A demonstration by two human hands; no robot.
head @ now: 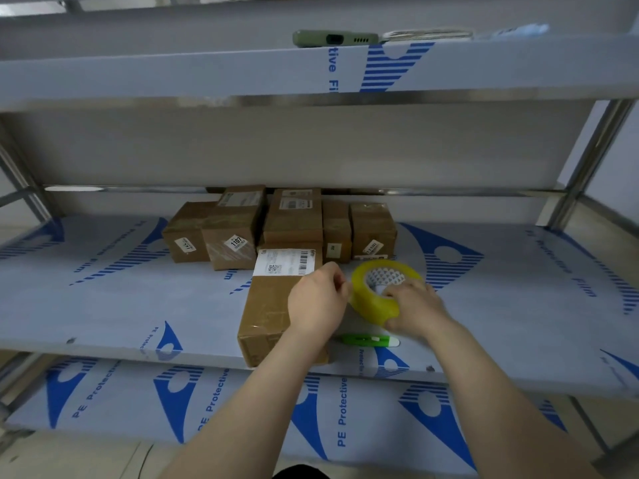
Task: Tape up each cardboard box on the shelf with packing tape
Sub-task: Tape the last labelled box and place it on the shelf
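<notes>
- Tape roll (378,293): yellowish clear tape on a white printed core, tilted on edge, just right of the long box.
- Long box (268,305): brown cardboard, white shipping label at its far end, lying lengthwise at the front edge of the shelf (121,305).
- Smaller boxes (294,221): brown, labelled, clustered behind it.

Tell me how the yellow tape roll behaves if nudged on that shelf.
The tape roll is a round ring, so on edge it would probably roll along the smooth film-covered shelf; flat, it should stay. It looks stiff: the right hand grips it through the core without denting it. Its glossy side may be slippery.
</notes>
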